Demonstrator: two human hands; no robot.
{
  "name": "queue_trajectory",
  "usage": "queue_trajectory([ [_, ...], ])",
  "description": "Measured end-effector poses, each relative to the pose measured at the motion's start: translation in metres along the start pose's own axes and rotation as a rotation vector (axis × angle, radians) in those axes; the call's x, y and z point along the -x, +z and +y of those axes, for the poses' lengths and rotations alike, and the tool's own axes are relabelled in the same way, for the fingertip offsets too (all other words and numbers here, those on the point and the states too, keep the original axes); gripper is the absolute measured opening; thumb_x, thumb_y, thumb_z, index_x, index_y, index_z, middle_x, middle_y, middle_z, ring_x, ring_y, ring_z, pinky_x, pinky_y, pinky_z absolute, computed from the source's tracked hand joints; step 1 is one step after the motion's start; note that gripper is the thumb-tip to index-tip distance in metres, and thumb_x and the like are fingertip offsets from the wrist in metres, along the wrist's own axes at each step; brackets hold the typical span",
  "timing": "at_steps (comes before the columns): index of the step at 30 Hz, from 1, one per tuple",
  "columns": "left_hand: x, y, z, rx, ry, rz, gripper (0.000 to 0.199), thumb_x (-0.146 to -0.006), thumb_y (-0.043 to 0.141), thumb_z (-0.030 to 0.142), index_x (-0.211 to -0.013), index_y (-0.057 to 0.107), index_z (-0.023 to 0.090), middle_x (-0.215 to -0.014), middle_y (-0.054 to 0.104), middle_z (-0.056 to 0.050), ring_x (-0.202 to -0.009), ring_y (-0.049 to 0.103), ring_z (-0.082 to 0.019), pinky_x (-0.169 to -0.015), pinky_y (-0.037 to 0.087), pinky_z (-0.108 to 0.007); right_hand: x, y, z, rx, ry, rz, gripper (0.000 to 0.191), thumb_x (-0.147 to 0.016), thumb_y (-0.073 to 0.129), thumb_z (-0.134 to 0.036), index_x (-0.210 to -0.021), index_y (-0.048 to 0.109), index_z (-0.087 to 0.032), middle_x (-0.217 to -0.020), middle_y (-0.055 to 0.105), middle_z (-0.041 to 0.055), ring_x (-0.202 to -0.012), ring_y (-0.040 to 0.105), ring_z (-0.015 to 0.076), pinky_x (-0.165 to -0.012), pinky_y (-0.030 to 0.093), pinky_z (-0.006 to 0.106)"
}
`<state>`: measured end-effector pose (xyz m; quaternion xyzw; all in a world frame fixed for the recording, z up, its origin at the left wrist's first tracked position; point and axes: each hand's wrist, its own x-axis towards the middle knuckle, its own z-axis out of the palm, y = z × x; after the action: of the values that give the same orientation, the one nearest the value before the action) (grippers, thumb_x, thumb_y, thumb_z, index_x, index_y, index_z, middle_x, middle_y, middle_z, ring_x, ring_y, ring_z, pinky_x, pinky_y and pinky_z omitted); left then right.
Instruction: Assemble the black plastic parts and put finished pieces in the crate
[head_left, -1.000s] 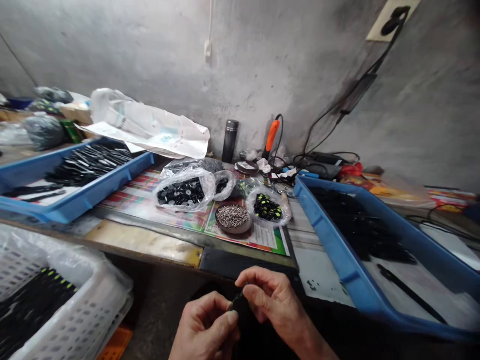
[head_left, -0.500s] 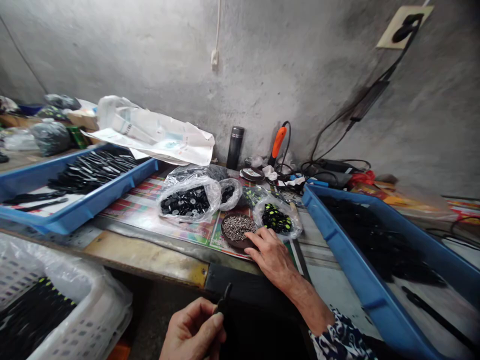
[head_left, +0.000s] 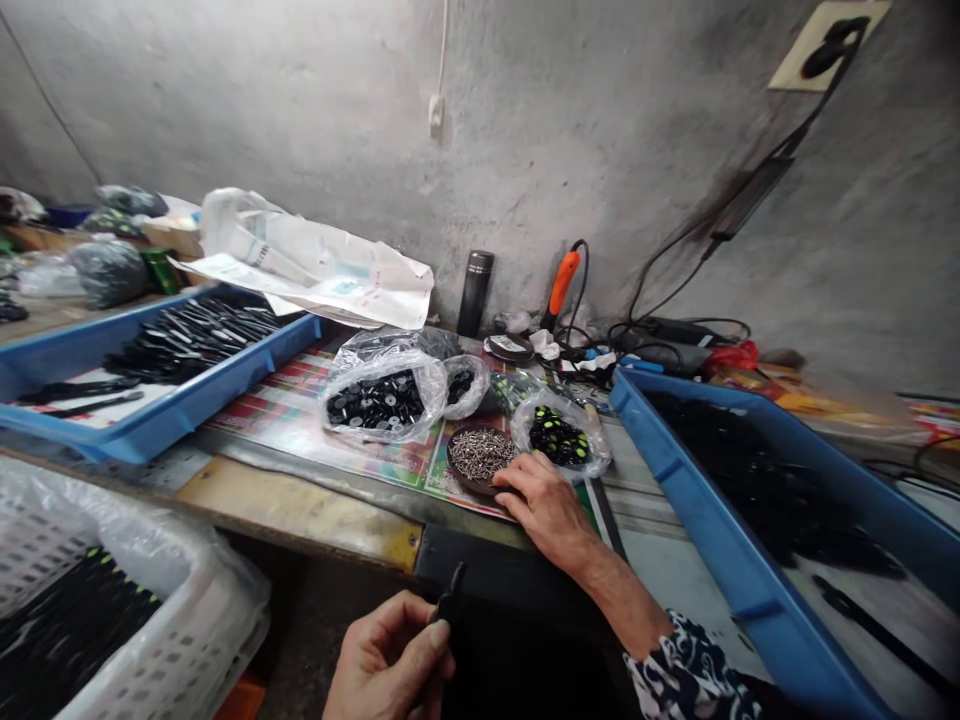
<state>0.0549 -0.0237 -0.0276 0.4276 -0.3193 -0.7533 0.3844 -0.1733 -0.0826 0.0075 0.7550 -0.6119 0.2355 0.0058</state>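
My left hand (head_left: 394,655), low at the front, pinches a slim black plastic part (head_left: 452,592) between thumb and fingers; its tip points up and its lower end is hidden in the hand. My right hand (head_left: 546,508) reaches over the near right edge of a round dark dish (head_left: 463,483) heaped with small silvery screws (head_left: 480,453). Its thumb and forefinger come together at the rim. Whatever lies between those fingertips is too small to make out. Just behind this hand, an open clear bag (head_left: 559,437) holds black pieces with yellow-green spots.
Left of the dish stands an open bag of black discs (head_left: 382,400). Blue trays flank the bench, one with black strips (head_left: 199,335), another (head_left: 720,530) with dark parts. An orange-handled tool (head_left: 562,285) and a dark flask (head_left: 475,292) stand by the wall. A white basket (head_left: 202,640) is lower left.
The thumb and forefinger of my right hand have drawn closer together at the dish's edge. My left hand keeps its hold on the black part. The view has shifted slightly.
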Motion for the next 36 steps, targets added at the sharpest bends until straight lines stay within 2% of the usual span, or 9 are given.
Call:
queue_trajectory([
  [6,0.005,-0.001,0.003,-0.039,0.003,-0.052,0.054,-0.055,0.088,0.059,-0.067,0.060,0.014,-0.051,0.062,0.001,-0.033,0.043,-0.002,-0.034,0.026,-0.012,-0.010,-0.002,0.006,-0.130,-0.013,-0.032,0.028,-0.074,0.070,0.010,-0.074,0.061,-0.016,-0.080,0.059,0.0002,-0.084,0.050,0.0217,-0.075,0.038,0.031],
  [10,0.007,-0.001,0.003,-0.052,0.053,-0.055,0.049,-0.061,0.085,0.056,-0.068,0.061,0.014,-0.055,0.063,0.001,-0.035,0.042,-0.003,-0.034,0.026,-0.013,-0.004,-0.007,0.001,-0.257,-0.012,0.007,0.022,-0.077,0.063,0.003,-0.070,0.057,-0.017,-0.077,0.058,0.0009,-0.081,0.050,0.0213,-0.074,0.037,0.031],
  [14,0.011,0.003,0.003,-0.032,0.060,-0.037,0.047,-0.063,0.085,0.054,-0.069,0.061,0.014,-0.056,0.063,0.001,-0.035,0.042,-0.002,-0.034,0.026,-0.014,0.027,-0.016,-0.028,-0.402,-0.030,0.036,0.011,-0.089,0.056,-0.011,-0.079,0.059,-0.017,-0.080,0.058,0.0008,-0.078,0.054,0.0183,-0.070,0.040,0.029],
  [19,0.017,0.010,0.003,-0.027,0.023,-0.026,0.046,-0.063,0.086,0.051,-0.072,0.063,0.013,-0.057,0.062,0.002,-0.040,0.045,-0.003,-0.038,0.027,-0.011,0.073,-0.015,-0.072,-0.603,-0.030,0.074,0.016,-0.097,0.050,-0.016,-0.083,0.057,-0.018,-0.080,0.056,-0.0007,-0.074,0.054,0.0158,-0.066,0.039,0.026],
  [24,0.021,0.016,-0.001,-0.053,0.073,-0.052,0.047,-0.063,0.085,0.053,-0.072,0.064,0.012,-0.056,0.060,0.003,-0.039,0.041,-0.002,-0.037,0.028,-0.012,0.094,-0.004,-0.085,-0.536,-0.079,0.172,0.021,-0.105,0.045,-0.017,-0.085,0.054,-0.019,-0.079,0.055,-0.0001,-0.073,0.051,0.0169,-0.065,0.037,0.027],
  [30,0.025,0.021,-0.004,-0.164,0.158,-0.023,0.045,-0.066,0.082,0.055,-0.071,0.067,0.013,-0.058,0.060,0.002,-0.041,0.045,-0.004,-0.037,0.030,-0.013,0.101,-0.003,-0.087,-0.460,-0.096,0.197,0.029,-0.111,0.038,-0.023,-0.086,0.053,-0.019,-0.079,0.054,0.0011,-0.072,0.050,0.0184,-0.066,0.038,0.028],
  [36,0.031,0.028,-0.009,-0.269,0.328,0.104,0.035,-0.069,0.082,0.049,-0.070,0.072,0.015,-0.050,0.053,0.004,-0.044,0.043,-0.006,-0.042,0.034,-0.014,0.105,-0.003,-0.092,-0.406,-0.089,0.253,0.026,-0.108,0.039,-0.017,-0.086,0.052,-0.019,-0.078,0.055,0.0019,-0.071,0.050,0.0184,-0.063,0.039,0.028],
])
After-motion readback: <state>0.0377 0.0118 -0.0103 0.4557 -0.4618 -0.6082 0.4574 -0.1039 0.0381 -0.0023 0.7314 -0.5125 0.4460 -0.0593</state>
